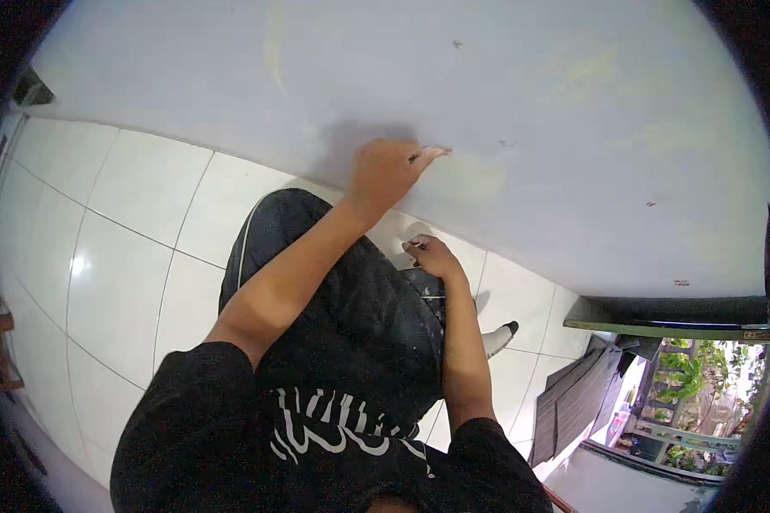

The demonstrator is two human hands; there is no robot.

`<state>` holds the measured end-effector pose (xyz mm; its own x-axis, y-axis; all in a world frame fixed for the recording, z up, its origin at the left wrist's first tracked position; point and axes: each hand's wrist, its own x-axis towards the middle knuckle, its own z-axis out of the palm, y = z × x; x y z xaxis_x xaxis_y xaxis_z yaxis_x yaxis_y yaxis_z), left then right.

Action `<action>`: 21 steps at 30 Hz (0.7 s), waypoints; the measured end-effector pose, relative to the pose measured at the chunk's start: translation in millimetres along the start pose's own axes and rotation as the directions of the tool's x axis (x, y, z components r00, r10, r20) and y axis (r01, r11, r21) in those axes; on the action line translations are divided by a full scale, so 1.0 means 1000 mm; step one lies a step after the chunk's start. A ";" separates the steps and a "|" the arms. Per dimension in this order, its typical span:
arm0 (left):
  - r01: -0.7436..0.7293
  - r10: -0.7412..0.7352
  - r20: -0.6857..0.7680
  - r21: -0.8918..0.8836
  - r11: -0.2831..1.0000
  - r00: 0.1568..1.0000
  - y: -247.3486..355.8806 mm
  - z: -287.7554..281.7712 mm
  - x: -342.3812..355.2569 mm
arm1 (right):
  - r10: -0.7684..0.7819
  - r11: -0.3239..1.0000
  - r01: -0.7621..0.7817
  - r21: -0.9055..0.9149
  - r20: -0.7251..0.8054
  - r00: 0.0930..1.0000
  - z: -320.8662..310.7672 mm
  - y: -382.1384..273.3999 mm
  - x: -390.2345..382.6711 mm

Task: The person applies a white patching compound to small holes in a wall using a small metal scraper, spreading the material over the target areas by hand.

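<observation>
My left hand (pixel 387 173) is raised against the pale wall (pixel 385 68). Its fingers are bent together, and a whitish fingertip points right, at or very near the wall surface; whatever it may hold is hidden. Just right of that fingertip lies a faint yellowish patch on the wall, with a small chipped mark (pixel 506 143) above it. Lower down, beside my knee, my right hand (pixel 433 256) is curled with fingertips drawn together. White smears show on those fingers, and anything between them is too small to name.
Other small marks (pixel 458 44) dot the wall. White floor tiles (pixel 128 231) run along its foot, under my bent legs in dark, speckled trousers (pixel 334 299). At the lower right are a grey slatted panel (pixel 577 398) and an opening onto plants (pixel 684 376).
</observation>
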<state>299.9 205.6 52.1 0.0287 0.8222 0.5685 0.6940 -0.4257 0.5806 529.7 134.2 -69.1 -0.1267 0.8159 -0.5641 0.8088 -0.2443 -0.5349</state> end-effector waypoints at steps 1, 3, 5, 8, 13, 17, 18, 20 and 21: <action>0.071 -0.070 0.090 -0.011 0.997 0.993 0.007 -0.006 0.004 | 0.004 1.000 -0.004 -0.016 -0.005 1.000 0.000 0.001 -0.001; -0.001 0.000 0.028 0.030 1.000 1.000 -0.026 0.022 -0.004 | -0.059 0.996 0.057 -0.061 -0.017 0.998 0.004 -0.002 0.005; -0.067 0.069 -0.032 0.067 0.995 0.997 -0.037 0.031 -0.009 | -0.114 0.987 0.111 -0.113 -0.027 0.993 0.003 0.000 0.008; 0.021 -0.018 0.083 -0.035 0.999 0.996 -0.012 0.013 -0.012 | -0.043 0.998 0.043 -0.035 -0.012 0.999 0.000 0.010 0.002; 0.049 -0.045 0.055 -0.075 0.996 0.997 -0.004 -0.004 0.005 | -0.105 0.989 0.103 -0.104 -0.016 0.994 0.000 0.003 0.005; 0.007 -0.006 0.083 -0.011 1.000 0.997 -0.015 0.010 -0.009 | -0.101 0.991 0.096 -0.088 -0.045 0.994 0.001 0.007 0.003; 0.016 -0.015 0.052 -0.030 0.999 0.999 -0.012 0.010 -0.009 | -0.069 0.996 0.067 -0.061 -0.035 0.997 0.001 0.003 0.000; 0.026 -0.025 0.025 -0.041 0.999 0.999 -0.013 0.006 -0.008 | -0.040 0.999 0.040 -0.029 -0.019 0.999 0.004 -0.007 0.000; 0.006 -0.006 0.030 -0.009 1.000 1.000 -0.014 0.006 -0.005 | -0.071 0.996 0.069 -0.057 -0.034 0.997 0.002 -0.004 0.000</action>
<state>294.8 210.1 37.5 0.0461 0.8359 0.5470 0.6880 -0.4236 0.5893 525.0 134.5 -68.5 -0.1644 0.8483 -0.5033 0.8296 -0.1571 -0.5358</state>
